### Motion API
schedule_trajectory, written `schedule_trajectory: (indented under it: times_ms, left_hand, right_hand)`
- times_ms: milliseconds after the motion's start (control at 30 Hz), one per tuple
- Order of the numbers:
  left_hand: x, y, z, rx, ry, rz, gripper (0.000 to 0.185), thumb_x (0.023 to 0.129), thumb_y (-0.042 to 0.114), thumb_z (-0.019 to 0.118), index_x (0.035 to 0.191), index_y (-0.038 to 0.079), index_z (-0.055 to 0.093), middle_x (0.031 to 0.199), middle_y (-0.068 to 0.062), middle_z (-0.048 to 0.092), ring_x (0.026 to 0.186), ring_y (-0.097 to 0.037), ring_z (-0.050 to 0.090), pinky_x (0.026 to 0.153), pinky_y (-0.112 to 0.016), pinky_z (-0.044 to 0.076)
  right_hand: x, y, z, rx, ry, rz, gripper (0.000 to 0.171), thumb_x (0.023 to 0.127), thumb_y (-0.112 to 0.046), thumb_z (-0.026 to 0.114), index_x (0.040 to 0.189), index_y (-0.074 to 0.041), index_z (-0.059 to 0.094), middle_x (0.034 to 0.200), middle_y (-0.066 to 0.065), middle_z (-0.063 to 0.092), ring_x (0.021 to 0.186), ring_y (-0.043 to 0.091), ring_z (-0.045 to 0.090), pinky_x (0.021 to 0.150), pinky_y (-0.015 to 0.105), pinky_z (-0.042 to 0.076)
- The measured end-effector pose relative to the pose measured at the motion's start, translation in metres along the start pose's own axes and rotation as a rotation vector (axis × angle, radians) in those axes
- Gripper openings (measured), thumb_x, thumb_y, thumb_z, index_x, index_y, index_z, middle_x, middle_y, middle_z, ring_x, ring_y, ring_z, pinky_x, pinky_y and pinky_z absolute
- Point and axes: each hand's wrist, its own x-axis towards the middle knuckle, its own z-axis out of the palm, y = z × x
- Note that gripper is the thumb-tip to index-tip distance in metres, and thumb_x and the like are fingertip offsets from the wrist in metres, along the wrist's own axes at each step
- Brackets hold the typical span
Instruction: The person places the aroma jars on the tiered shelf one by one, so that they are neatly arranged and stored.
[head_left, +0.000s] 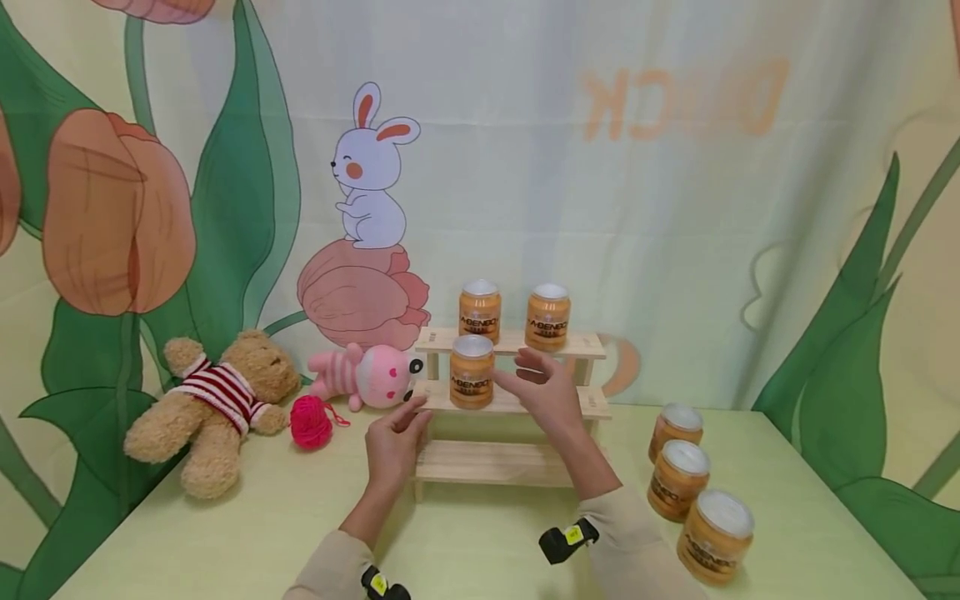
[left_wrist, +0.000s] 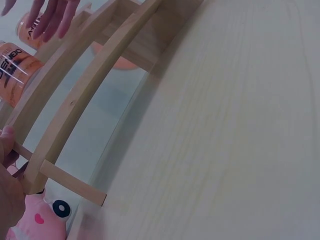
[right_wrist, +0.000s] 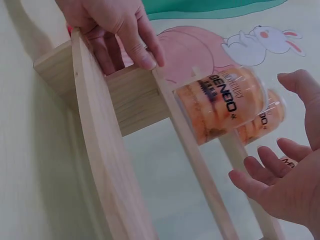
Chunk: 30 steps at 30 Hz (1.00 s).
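Observation:
A small wooden three-tier shelf (head_left: 510,462) stands mid-table against the backdrop. Two orange cans (head_left: 480,311) (head_left: 548,316) sit on its top tier and one orange can (head_left: 472,372) on the middle tier. My left hand (head_left: 393,433) grips the shelf's left end; in the right wrist view its fingers (right_wrist: 115,22) curl over the side post of the shelf (right_wrist: 100,150). My right hand (head_left: 540,387) hovers open just right of the middle-tier can (right_wrist: 220,102), fingers (right_wrist: 285,185) spread and not touching it.
Three more orange cans (head_left: 678,479) stand in a row on the table at the right. A teddy bear (head_left: 213,400), a pink plush toy (head_left: 371,377) and a red yarn ball (head_left: 311,422) lie left of the shelf. A printed cloth backdrop hangs behind.

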Motion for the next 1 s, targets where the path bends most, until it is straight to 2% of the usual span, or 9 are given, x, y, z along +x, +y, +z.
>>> schedule_trajectory:
  times_ms: [300,500,733,833,1000]
  left_hand:
    - [0.004,0.005,0.006,-0.010,-0.023,-0.006,0.023,0.088,0.010,0.077,0.111,0.009,0.078,0.087,-0.011,0.073,0.059,-0.011,0.053,0.049,-0.016,0.039]
    - [0.004,0.005,0.004,0.000,-0.025,-0.001,0.023,0.088,0.010,0.077,0.111,0.009,0.078,0.088,-0.012,0.073,0.059,-0.011,0.054,0.050,-0.016,0.040]
    - [-0.001,0.002,-0.002,0.033,-0.015,-0.015,0.024,0.088,0.010,0.077,0.112,0.009,0.078,0.086,-0.012,0.072,0.059,-0.010,0.054,0.050,-0.016,0.040]
    - [-0.001,0.003,-0.002,0.025,-0.017,-0.015,0.024,0.089,0.010,0.076,0.113,0.009,0.077,0.085,-0.012,0.071,0.058,-0.011,0.052,0.050,-0.016,0.039]
    - [-0.001,0.002,-0.001,0.016,-0.018,-0.025,0.023,0.089,0.010,0.076,0.112,0.009,0.078,0.085,-0.012,0.072,0.058,-0.010,0.052,0.050,-0.017,0.039]
  right_hand:
    - [-0.022,-0.023,-0.036,-0.016,-0.005,-0.100,0.066,0.083,-0.034,0.083,0.139,-0.012,0.056,0.134,0.005,0.058,0.127,0.028,0.052,0.098,0.049,0.047]
    - [-0.033,-0.034,-0.059,-0.082,-0.024,-0.161,0.066,0.086,-0.028,0.081,0.142,-0.009,0.052,0.136,0.008,0.057,0.127,0.026,0.052,0.102,0.049,0.044]
    - [-0.045,-0.040,-0.084,-0.171,-0.064,-0.229,0.062,0.087,-0.022,0.080,0.141,-0.007,0.054,0.135,0.011,0.060,0.126,0.026,0.053,0.102,0.049,0.045]
    - [-0.048,-0.044,-0.099,-0.232,-0.051,-0.234,0.063,0.089,-0.025,0.079,0.143,-0.009,0.052,0.135,0.010,0.059,0.126,0.026,0.053,0.101,0.042,0.048]
    - [-0.056,-0.052,-0.133,-0.328,0.009,-0.259,0.064,0.092,-0.030,0.075,0.146,-0.008,0.049,0.137,0.009,0.058,0.125,0.024,0.053,0.093,0.018,0.047]
